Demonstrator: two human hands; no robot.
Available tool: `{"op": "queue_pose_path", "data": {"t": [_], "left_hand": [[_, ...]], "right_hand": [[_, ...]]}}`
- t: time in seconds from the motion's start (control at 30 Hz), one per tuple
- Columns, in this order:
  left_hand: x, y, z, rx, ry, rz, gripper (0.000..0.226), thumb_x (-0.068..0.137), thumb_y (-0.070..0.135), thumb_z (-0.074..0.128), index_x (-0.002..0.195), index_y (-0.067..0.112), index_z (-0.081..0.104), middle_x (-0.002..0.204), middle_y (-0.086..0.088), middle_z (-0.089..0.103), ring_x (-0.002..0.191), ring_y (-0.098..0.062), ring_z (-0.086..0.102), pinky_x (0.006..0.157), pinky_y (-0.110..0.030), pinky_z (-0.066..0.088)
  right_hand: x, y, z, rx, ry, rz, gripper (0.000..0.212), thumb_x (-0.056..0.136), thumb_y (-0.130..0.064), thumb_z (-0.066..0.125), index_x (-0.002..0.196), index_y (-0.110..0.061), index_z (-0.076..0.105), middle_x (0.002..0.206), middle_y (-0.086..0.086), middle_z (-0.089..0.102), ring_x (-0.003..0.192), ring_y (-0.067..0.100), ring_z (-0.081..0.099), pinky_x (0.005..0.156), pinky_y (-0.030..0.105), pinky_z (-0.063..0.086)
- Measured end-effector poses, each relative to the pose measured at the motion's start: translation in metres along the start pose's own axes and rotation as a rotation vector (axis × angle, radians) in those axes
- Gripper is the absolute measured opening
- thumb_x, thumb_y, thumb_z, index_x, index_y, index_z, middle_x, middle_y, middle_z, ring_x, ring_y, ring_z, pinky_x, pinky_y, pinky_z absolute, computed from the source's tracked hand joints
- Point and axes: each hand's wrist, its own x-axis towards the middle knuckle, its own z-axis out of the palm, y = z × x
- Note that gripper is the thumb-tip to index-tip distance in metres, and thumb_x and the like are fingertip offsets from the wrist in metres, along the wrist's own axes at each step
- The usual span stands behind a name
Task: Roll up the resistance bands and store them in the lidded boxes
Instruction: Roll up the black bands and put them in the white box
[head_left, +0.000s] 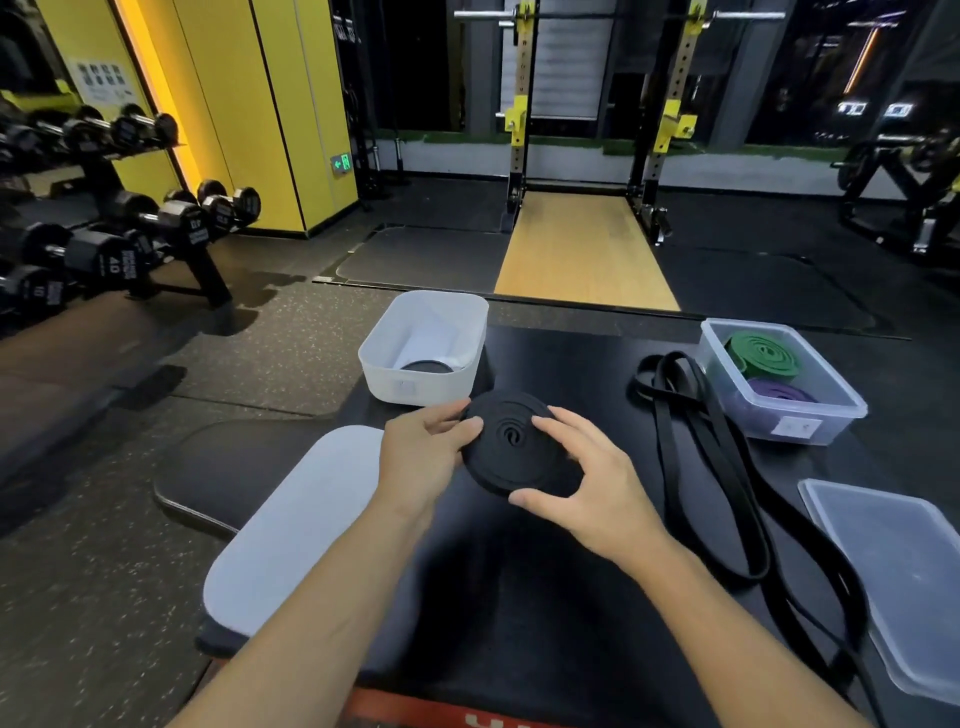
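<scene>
A black counter (545, 597) fills the near half of the view. Beyond it are dark gym flooring, a squat rack (519, 130) over a wooden platform (576, 249), and a dumbbell rack (104, 244) at far left.

On the counter's left edge lies a white lid (296, 525), flat and partly overhanging. A clear lid (893, 571) lies flat at the near right corner.

The white box (374, 338) stands open at the far left of the counter. A dark coil (428, 366) rests on its floor against the near wall. The clear box (789, 426) stands open at the far right and holds a green roll (763, 356) and a purple roll (779, 392) side by side.

Loose black bands (667, 457) trail in long loops from just beside the clear box down toward the clear lid. They lie between the hands and that box.

The rolled black band (514, 452), a flat spiral disc, is held at the middle of the counter. It sits just in front of the white box's near wall and is tilted toward the camera.

The left hand (421, 457) grips the roll's left rim, with its fingers (467, 427) curled over the top face. The right hand (597, 488) clasps the right side, with fingers spread across the face and the thumb hooked under the near edge. Both sets of fingers are clamped on the roll.
</scene>
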Motion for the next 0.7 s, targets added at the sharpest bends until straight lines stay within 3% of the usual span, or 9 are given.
{"op": "queue_pose_path", "data": {"t": [0.1,0.23,0.37,0.43,0.57,0.63,0.7], "left_hand": [[0.034,0.027,-0.005,-0.02,0.051,0.035,0.023,0.093,0.002,0.075,0.114,0.011,0.076,0.097,-0.006,0.08,0.09,-0.018,0.078,0.074,-0.026,0.062],[0.087,0.048,-0.014,-0.032,0.123,0.021,0.02,0.093,0.001,0.075,0.108,0.015,0.074,0.106,-0.009,0.078,0.094,-0.022,0.077,0.065,-0.021,0.06],[0.139,0.048,-0.022,-0.017,0.187,-0.012,0.031,0.093,-0.003,0.073,0.123,0.003,0.071,0.108,-0.016,0.075,0.093,-0.027,0.075,0.061,-0.024,0.061],[0.164,0.046,-0.026,-0.025,0.242,-0.029,0.029,0.092,-0.005,0.073,0.12,0.003,0.071,0.104,-0.016,0.075,0.088,-0.027,0.074,0.058,-0.025,0.06],[0.22,0.04,-0.032,0.027,0.349,-0.018,0.026,0.089,-0.005,0.075,0.113,0.006,0.075,0.107,-0.016,0.074,0.09,-0.028,0.073,0.069,-0.031,0.061],[0.246,0.035,-0.032,0.083,0.401,-0.025,0.023,0.085,-0.003,0.079,0.094,0.019,0.077,0.107,-0.014,0.076,0.093,-0.031,0.074,0.083,-0.041,0.063],[0.266,0.027,-0.03,0.159,0.443,-0.029,0.027,0.081,0.003,0.084,0.082,0.028,0.075,0.104,-0.011,0.077,0.093,-0.034,0.074,0.091,-0.046,0.062]], "right_hand": [[0.038,-0.013,0.007,0.076,0.079,-0.021,0.072,0.074,-0.048,0.089,0.14,-0.037,0.062,0.154,-0.02,0.043,0.137,0.002,0.046,0.113,0.038,0.046],[0.088,-0.021,0.03,0.143,0.179,-0.01,0.062,0.079,-0.04,0.088,0.136,-0.031,0.066,0.146,-0.021,0.047,0.128,0.008,0.056,0.106,0.036,0.052],[0.125,-0.016,0.055,0.125,0.133,0.015,0.054,0.086,-0.029,0.083,0.137,-0.027,0.065,0.141,-0.025,0.044,0.128,0.007,0.055,0.104,0.031,0.052],[0.138,-0.011,0.064,0.037,0.082,-0.019,0.049,0.092,-0.028,0.077,0.139,-0.028,0.064,0.15,-0.02,0.045,0.136,0.006,0.049,0.107,0.032,0.05],[0.164,-0.002,0.072,-0.197,-0.013,-0.113,0.036,0.098,-0.038,0.067,0.134,-0.032,0.067,0.154,-0.016,0.046,0.143,0.005,0.039,0.116,0.031,0.038],[0.174,0.003,0.076,-0.267,-0.057,-0.172,0.031,0.1,-0.037,0.064,0.129,-0.03,0.071,0.146,-0.014,0.055,0.136,0.007,0.045,0.113,0.027,0.039],[0.18,0.006,0.082,-0.319,-0.071,-0.254,0.023,0.099,-0.034,0.064,0.117,-0.026,0.077,0.127,-0.011,0.066,0.123,0.013,0.055,0.106,0.034,0.047]]}}
